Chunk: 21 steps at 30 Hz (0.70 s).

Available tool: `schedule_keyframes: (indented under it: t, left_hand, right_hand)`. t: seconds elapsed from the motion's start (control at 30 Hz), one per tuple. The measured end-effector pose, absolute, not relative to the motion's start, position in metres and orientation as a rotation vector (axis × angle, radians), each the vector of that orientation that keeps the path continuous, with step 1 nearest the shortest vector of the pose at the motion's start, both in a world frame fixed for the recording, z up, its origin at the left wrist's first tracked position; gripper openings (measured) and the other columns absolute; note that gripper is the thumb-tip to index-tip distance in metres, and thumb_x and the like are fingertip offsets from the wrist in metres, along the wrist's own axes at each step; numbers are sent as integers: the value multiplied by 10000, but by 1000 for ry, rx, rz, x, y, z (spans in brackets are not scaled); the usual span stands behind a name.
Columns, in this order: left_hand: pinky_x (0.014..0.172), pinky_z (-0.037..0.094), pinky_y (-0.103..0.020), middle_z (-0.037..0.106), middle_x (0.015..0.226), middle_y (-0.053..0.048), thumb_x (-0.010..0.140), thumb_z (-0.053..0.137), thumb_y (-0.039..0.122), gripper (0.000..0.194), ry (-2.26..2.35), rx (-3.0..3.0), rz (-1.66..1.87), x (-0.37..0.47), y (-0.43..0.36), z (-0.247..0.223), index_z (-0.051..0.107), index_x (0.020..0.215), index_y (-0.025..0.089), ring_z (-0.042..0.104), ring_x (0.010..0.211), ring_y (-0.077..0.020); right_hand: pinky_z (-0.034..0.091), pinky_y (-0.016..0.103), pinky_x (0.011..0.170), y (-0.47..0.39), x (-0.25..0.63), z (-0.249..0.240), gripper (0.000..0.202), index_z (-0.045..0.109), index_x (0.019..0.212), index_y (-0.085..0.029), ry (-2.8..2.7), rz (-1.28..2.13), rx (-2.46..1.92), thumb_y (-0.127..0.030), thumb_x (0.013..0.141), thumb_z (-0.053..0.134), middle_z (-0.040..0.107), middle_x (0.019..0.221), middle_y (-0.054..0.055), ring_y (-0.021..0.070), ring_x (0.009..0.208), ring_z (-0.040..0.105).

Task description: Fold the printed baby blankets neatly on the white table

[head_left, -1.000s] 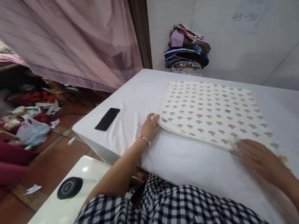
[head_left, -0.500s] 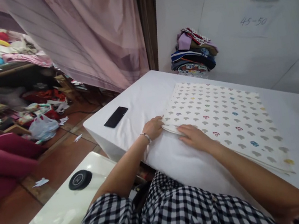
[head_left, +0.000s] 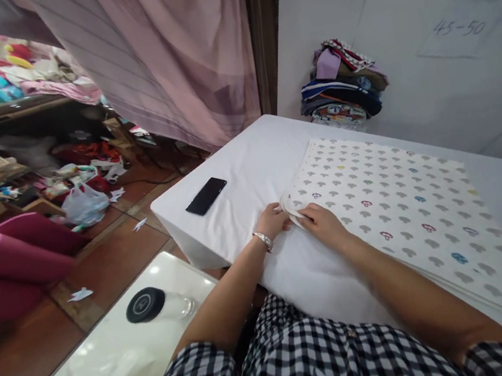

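A folded white cloth (head_left: 400,207) printed with grey and coloured mushroom shapes lies on the white-covered table (head_left: 250,156). At its near left corner, my left hand (head_left: 274,220) has its fingers closed on the lifted edge; a bracelet circles that wrist. Close beside it, my right hand (head_left: 323,225) pinches the same edge between thumb and fingers. The edge curls up a little between both hands, while the rest of the cloth lies flat in layers.
A black phone (head_left: 206,196) rests on the table's left part. Folded clothes (head_left: 342,84) are stacked at the back by the wall. At left, a cream table (head_left: 116,361) holds a jar with a black lid (head_left: 145,304). Pink rolls (head_left: 6,263) and a plastic bag (head_left: 85,203) are on the floor.
My right hand has come closer to my left at the corner, and the cloth's edge there is now lifted and curled. The camera view has shifted slightly left.
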<state>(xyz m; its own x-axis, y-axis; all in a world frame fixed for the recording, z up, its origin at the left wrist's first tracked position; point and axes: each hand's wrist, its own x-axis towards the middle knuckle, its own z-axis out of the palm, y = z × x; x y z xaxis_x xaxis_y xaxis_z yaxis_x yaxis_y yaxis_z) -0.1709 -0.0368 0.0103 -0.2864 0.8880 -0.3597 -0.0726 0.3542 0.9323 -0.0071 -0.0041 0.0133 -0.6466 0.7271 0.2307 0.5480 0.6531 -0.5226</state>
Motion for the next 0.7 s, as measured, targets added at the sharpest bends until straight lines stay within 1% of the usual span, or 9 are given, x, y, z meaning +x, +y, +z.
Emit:
schedule_keyframes:
  t: [0.1,0.2,0.33,0.5,0.6,0.7]
  left_hand:
    - [474,474,-201,654,798,-51,735,621,176,428,1604,786,1107,-168,-37,15,497,1142,126,612,583,-121]
    - [423,431,-187,627,722,-20,743,596,166,345,1652,857,1075,-165,-37,19,532,1080,125,590,532,-112]
    - [394,392,-183,603,671,8,729,604,172,357,1673,841,1127,-163,-37,20,530,1074,121,543,466,-92]
    - [398,377,-182,566,593,42,703,639,183,369,1655,810,1162,-162,-37,19,539,1055,130,508,434,-82]
    - [394,380,-187,552,575,42,766,602,241,321,1660,805,1161,-161,-37,19,535,1060,129,506,430,-86]
    - [386,382,-187,553,588,32,832,532,278,281,1671,804,1168,-160,-36,18,526,1071,129,523,447,-92]
  right_hand:
    - [425,266,726,-5,-8,13,263,641,906,-206,-2319,590,-973,-309,917,399,584,822,31,162,805,546]
    - [430,269,741,-9,-8,11,271,626,922,-204,-2262,512,-970,-289,930,369,592,859,41,164,833,554]
    - [437,279,753,-17,-10,6,254,616,989,-198,-2405,348,-934,-284,926,385,588,909,58,179,871,544]
    - [443,293,743,-22,-11,2,278,598,1060,-185,-2531,195,-949,-356,906,443,592,959,88,205,894,533]
    - [442,287,741,-20,-11,2,261,605,1040,-194,-2487,259,-983,-313,920,406,604,936,78,198,894,544]
    - [437,275,733,-15,-9,3,261,622,951,-210,-2363,462,-969,-297,930,377,607,859,46,174,840,557]
